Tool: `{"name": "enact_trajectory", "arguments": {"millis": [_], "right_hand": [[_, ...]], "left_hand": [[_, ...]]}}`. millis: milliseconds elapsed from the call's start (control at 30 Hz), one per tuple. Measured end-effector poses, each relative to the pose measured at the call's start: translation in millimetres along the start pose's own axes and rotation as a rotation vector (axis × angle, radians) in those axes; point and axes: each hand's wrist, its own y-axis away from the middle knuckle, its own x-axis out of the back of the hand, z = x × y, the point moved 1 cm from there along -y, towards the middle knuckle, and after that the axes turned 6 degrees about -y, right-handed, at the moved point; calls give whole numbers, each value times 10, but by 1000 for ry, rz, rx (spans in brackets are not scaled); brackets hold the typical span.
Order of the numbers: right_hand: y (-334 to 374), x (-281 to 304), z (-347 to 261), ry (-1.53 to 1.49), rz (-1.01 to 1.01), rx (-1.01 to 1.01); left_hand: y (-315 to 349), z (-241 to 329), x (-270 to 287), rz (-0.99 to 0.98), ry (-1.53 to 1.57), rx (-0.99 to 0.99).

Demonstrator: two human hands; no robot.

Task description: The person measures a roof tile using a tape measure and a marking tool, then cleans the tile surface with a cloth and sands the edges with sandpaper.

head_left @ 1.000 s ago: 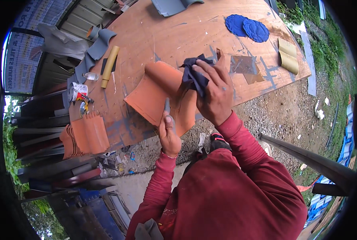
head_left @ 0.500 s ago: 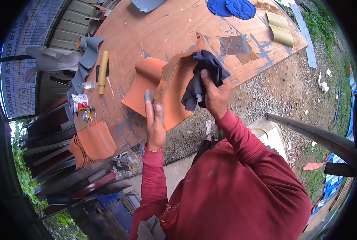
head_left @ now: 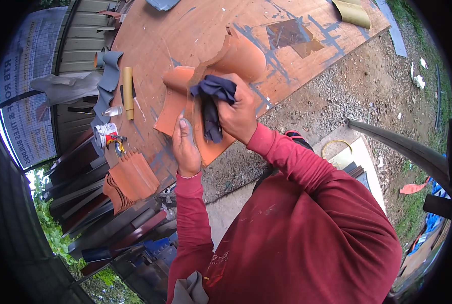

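An orange curved roof tile [head_left: 249, 57] is tilted up over the near edge of the table, its rough edge facing left. My left hand [head_left: 187, 151] grips its near left end, thumb on the near side and fingers partly hidden behind. In my right hand [head_left: 240, 112] is a bunched dark navy cloth [head_left: 217, 90], pressed against the tile's inner face near the rough edge. More orange tile [head_left: 171, 110] shows just left of that edge; whether it is a separate piece I cannot tell.
On the wooden table [head_left: 185, 38] lie a yellowish tube [head_left: 129, 93], a clear bottle [head_left: 113, 111], a white tub [head_left: 106, 134], stacked orange tile pieces [head_left: 135, 177], grey tiles [head_left: 109, 81], a brown sheet [head_left: 292, 36] and a tan tile [head_left: 353, 13]. A pole [head_left: 398, 152] stands at right.
My right hand has moved left with the cloth, from the tile's right side toward its rough edge. The tile has turned somewhat, and my left hand has shifted slightly down. The view has shifted too.
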Motion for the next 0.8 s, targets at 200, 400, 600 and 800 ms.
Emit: {"name": "enact_trajectory", "arguments": {"millis": [200, 400, 600, 800], "right_hand": [[559, -264, -20, -29, -227, 49], [223, 166, 60, -86, -295, -294], [680, -154, 1, -78, -464, -40], [638, 874, 576, 317, -1112, -195]], "left_hand": [[68, -15, 82, 79, -32, 61], [116, 74, -95, 97, 24, 36], [82, 60, 27, 40, 220, 103], [50, -48, 39, 149, -11, 57]]}}
